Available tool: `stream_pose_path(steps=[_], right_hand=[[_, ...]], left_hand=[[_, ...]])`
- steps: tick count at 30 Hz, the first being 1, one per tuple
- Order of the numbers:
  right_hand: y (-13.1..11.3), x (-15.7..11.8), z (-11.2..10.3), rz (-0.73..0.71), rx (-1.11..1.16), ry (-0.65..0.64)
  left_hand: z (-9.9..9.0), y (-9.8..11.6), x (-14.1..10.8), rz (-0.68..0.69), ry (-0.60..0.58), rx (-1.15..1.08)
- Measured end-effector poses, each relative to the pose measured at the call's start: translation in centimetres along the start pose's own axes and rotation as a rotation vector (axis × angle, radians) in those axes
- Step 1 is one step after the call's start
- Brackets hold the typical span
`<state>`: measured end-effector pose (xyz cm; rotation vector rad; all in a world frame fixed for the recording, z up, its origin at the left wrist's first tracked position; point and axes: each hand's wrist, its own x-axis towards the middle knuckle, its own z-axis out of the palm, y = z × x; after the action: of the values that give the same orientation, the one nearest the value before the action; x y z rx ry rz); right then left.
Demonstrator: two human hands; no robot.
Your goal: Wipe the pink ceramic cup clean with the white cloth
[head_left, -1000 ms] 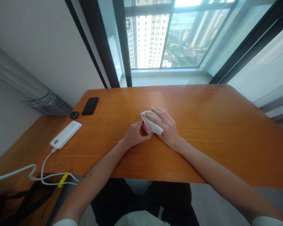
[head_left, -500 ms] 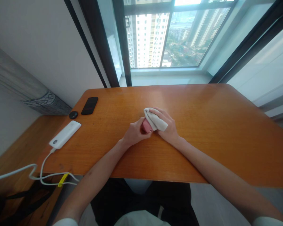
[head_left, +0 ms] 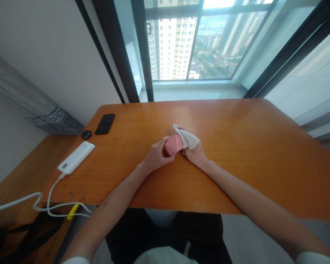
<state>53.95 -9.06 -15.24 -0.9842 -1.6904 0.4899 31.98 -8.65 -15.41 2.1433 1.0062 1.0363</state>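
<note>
Pink object (head_left: 173,144) partly behind left hand (head_left: 156,156)

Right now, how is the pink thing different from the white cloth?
The pink object is smooth and a little shiny, while the white cloth looks soft and crumpled. The pink object has a firm, rounded shape, but the white cloth bends and folds. The left hand holds the pink object; the right hand holds the white cloth. Both are small, and they touch.

Single head-worn view, close above left hand (head_left: 156,157) and right hand (head_left: 195,154), facing forward-down toward window (head_left: 209,44).
</note>
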Motion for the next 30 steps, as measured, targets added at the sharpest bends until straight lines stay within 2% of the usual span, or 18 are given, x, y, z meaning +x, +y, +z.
stream_pose_path(steps=[8, 12, 15, 21, 25, 27, 30], right_hand=[[-3.0, -0.6, -1.0, -0.253, -0.443, -0.084], [-3.0, -0.8, -1.0, -0.29, -0.461, -0.12], [-2.8, -0.7, -0.9, -0.255, -0.415, -0.084], [-2.8, -0.1, -1.0, -0.142, -0.268, -0.029], [-2.0, 0.5, -0.9, -0.045, -0.082, 0.014], [-1.4, 0.6, -0.8, 0.144, 0.023, 0.008], [-0.6, 0.6, -0.7, 0.479, 0.123, -0.082]], left_hand=[[0.5, -0.6, -0.3, -0.002, -0.033, 0.017], [0.5, -0.6, -0.3, -0.032, -0.057, 0.026], [0.5, -0.3, -0.2, -0.039, -0.035, 0.03], [0.5, 0.0, 0.1, -0.008, -0.004, 0.029], [0.3, 0.1, 0.2, -0.017, -0.011, 0.031], [0.2, 0.1, 0.3, -0.027, -0.001, 0.041], [0.1, 0.1, 0.2, -0.037, 0.012, 0.057]])
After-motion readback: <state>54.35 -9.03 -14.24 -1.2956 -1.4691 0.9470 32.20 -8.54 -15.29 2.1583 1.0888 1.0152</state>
